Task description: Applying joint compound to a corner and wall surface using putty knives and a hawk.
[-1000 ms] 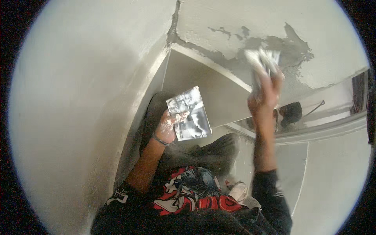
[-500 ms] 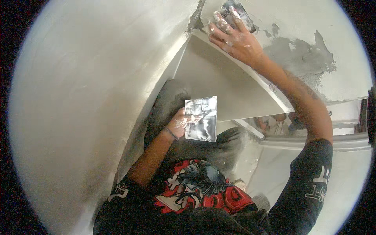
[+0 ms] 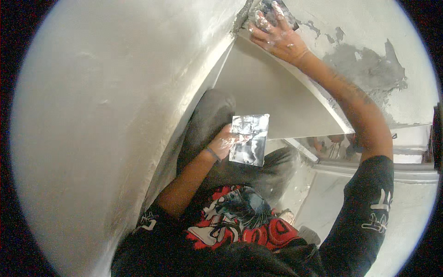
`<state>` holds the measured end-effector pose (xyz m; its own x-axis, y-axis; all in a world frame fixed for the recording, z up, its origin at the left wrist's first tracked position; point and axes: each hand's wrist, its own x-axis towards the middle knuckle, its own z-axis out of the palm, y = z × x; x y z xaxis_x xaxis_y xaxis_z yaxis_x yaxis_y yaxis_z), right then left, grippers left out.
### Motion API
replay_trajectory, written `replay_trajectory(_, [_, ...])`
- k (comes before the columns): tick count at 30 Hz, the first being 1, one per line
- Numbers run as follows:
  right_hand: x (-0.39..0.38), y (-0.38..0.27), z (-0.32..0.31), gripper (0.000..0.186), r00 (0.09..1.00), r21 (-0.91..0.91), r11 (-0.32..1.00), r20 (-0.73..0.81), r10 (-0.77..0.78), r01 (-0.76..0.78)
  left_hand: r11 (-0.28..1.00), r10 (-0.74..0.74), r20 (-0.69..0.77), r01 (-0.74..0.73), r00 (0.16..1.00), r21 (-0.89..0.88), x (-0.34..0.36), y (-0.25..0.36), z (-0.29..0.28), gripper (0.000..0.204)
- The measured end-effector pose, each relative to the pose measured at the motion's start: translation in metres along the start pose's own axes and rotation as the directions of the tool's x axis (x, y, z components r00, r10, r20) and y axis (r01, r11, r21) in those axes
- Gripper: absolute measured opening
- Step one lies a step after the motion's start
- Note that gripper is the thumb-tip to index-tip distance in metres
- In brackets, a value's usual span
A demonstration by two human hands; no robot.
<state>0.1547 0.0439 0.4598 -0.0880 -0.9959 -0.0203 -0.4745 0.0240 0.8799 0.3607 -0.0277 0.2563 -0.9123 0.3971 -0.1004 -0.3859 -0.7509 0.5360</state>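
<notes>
My left hand [image 3: 225, 142], smeared with white paste, is closed on a flat rectangular metal plastering blade [image 3: 254, 156] above my lap. White paste streaks the blade's shiny face. Up at the top, my right hand [image 3: 284, 44] grips a second, dark metal plastering blade [image 3: 290, 19], fingers spread over its back. That blade lies against the pale wall surface [image 3: 355, 23] beside the inner corner, and its face toward the wall is hidden. White paste also coats the right fingers. Right of this hand, a grey rough patch [image 3: 369, 67] shows on the wall.
A large smooth pale wall [image 3: 83, 129] rises close on my left, its rough edge [image 3: 173, 122] running up to the corner. A recessed grey panel [image 3: 277, 92] lies ahead, past my knee. At right stand a white ledge [image 3: 392, 167] and a glossy strip [image 3: 330, 147].
The view has shifted a little, so the walls and my lap sit farther right. Against the wall, my right hand with its blade has slid slightly toward the corner. The left hand keeps its blade.
</notes>
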Motion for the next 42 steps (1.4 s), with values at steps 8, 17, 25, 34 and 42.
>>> replay_trajectory(8, [0.004,0.002,0.005,0.038,0.998,0.013,1.000,-0.064,-0.020,0.021,0.998,-0.022,0.013,0.022,1.000,0.052,0.004,0.003,0.005,0.038])
replay_trajectory(17, [0.002,0.009,-0.008,0.034,0.992,-0.010,0.998,0.114,-0.060,0.061,1.000,-0.018,0.039,0.019,0.999,-0.014,0.002,0.004,0.004,0.039])
replay_trajectory(25, [-0.026,-0.008,0.000,0.027,0.992,0.096,0.988,0.049,0.115,-0.119,1.000,-0.005,0.014,0.005,1.000,0.003,0.001,0.002,0.003,0.040])
replay_trajectory(34, [-0.091,-0.016,0.011,0.027,0.977,0.119,0.970,0.015,0.211,-0.212,0.997,0.004,-0.012,-0.003,1.000,0.071,0.005,-0.001,0.004,0.039])
replay_trajectory(42, [-0.150,-0.021,-0.002,0.032,0.964,0.042,0.970,0.127,0.233,-0.240,0.997,-0.002,-0.020,0.003,1.000,0.077,0.006,-0.001,0.001,0.041])
